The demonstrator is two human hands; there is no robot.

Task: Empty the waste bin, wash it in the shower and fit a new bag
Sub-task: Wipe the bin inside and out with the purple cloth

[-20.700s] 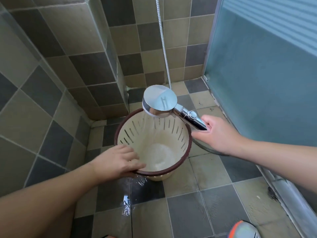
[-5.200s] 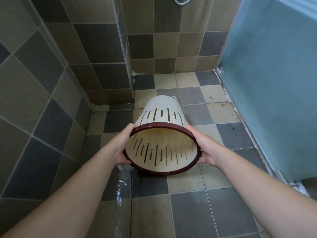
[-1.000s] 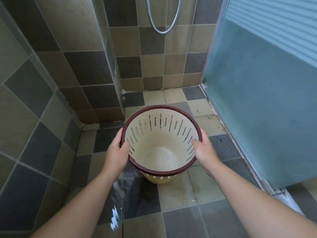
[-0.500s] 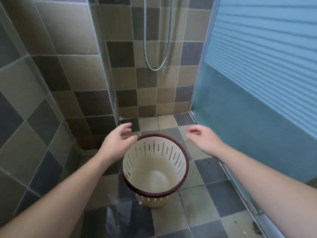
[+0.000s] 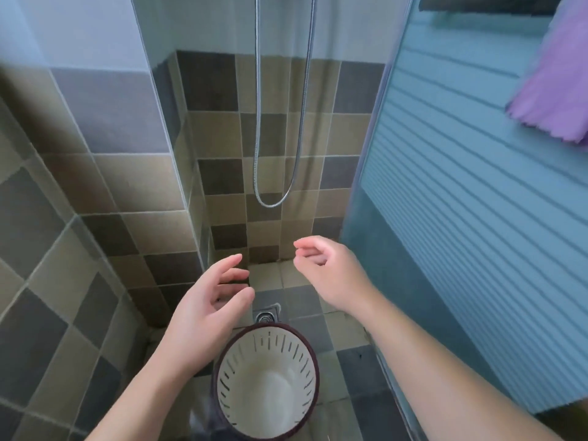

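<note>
From the head camera, you stand at the mouth of a narrow shower stall: a tiled wall [image 5: 95,192] closes the left side, a frosted glass door [image 5: 461,218] the right, and a strip of tiled floor [image 5: 302,300] runs between them to the back wall. The floor drain [image 5: 264,316] lies just beyond the waste bin [image 5: 266,381]. The bin stands upright on the floor, long axis vertical, mouth facing up at you, dark rim around a cream slotted wall. Your left hand [image 5: 203,313] hovers above the bin's left rim, fingers relaxed and spread, holding nothing. Your right hand [image 5: 331,275] floats apart, fingers loosely curled, empty. The shower hose [image 5: 280,198] loops down the back wall. A purple towel [image 5: 553,90] hangs top right
</note>
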